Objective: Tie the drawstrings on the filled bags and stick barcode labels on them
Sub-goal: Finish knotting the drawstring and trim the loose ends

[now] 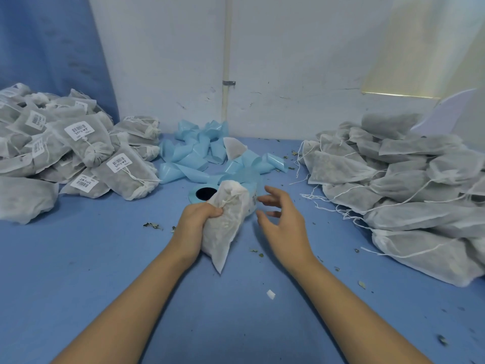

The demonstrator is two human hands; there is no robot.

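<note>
Blue tabletop (pixel 105 258) against a scuffed white wall. Far left: heap of tied, labelled bags (pixel 78 151). Left of centre: left hand (pixel 196 219), fingers curled round the upper part of a filled bag (pixel 225 227), holding it tilted. Long axis from gathered mouth, up and away, to bottom corner, down and toward the body. Directly behind: label roll (pixel 202 193), partly hidden by the bag. Just right of the bag and apart from it: right hand (pixel 280 219), fingers spread, holding nothing, nearer the roll's hidden side. Likely next: a label from there. Far right: heap of unlabelled bags (pixel 406 185), strings loose.
</note>
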